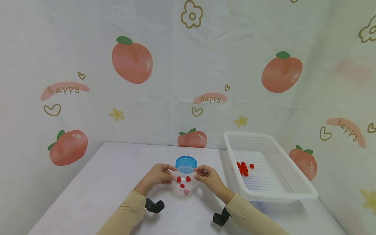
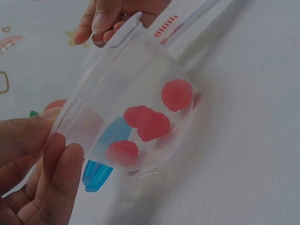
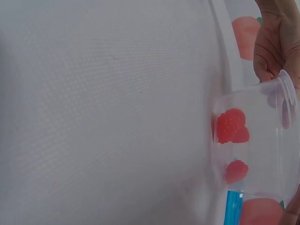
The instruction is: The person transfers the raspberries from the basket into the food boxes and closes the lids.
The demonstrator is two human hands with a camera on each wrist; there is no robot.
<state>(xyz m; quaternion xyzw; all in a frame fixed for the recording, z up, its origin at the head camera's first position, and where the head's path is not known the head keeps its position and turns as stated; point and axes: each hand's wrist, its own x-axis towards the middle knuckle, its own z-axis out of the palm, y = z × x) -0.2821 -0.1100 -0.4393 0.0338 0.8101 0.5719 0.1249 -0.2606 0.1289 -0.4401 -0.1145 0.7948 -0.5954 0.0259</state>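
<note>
Head view shows a white desk under a peach-print backdrop, with a white perforated basket standing at the right and holding a small heap of red raspberry-like pieces. Near the middle of the desk, between both hands, sits a clear plastic cup. The left hand pinches its rim from one side and the right hand pinches the opposite side, so each grip is closed on the rim, seemingly to steady the light cup. Just behind it lies a blue lid. The cup stands base down, mouth upward, its long axis roughly upright; it reads as tilted only in the wrist views. Inside, about four red pieces rest on the bottom, loose and close together.
</note>
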